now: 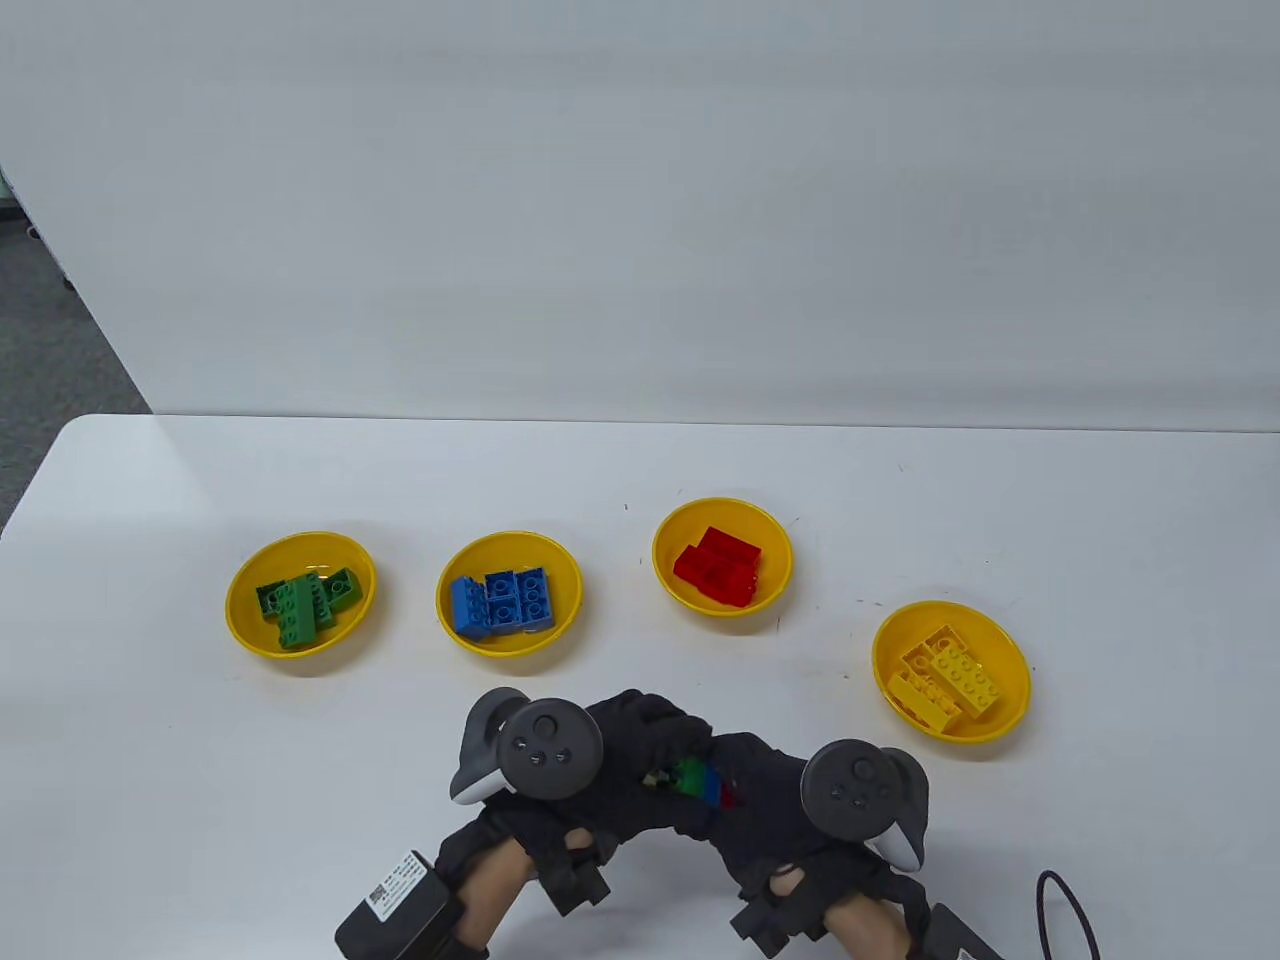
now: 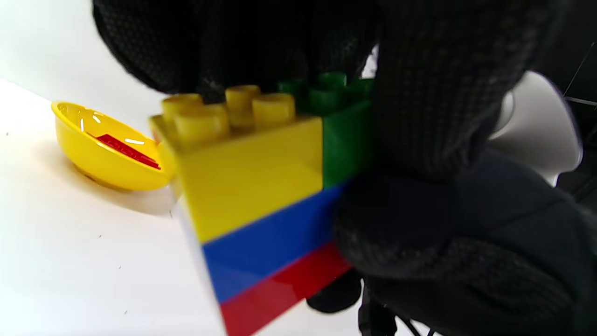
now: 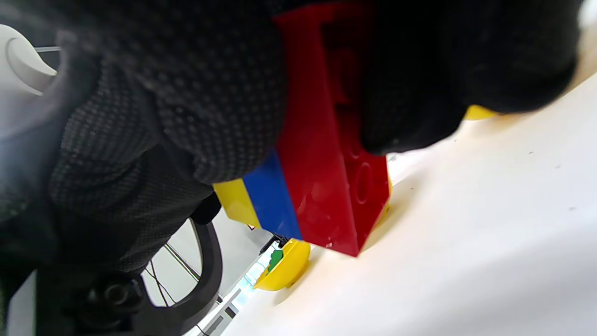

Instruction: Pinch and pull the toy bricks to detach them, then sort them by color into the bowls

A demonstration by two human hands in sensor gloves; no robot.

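Both hands are meeting low over the near edge of the bench (image 1: pixel 150 480), gripping one stack (image 1: pixel 700 782) between them. The left hand (image 1: pixel 640 760) is curling round the yellow brick (image 2: pixel 242 158) and green brick (image 2: pixel 343 135) end; the right hand (image 1: pixel 770 800) is pinching the red brick (image 3: pixel 326 154) end, with the blue brick (image 3: pixel 270 196) in between. The stack's layers are lying across from hand to hand, so pulling the hands apart sideways would likely split it. The four bowls (image 1: pixel 300 595) are sitting beyond, each already holding bricks.
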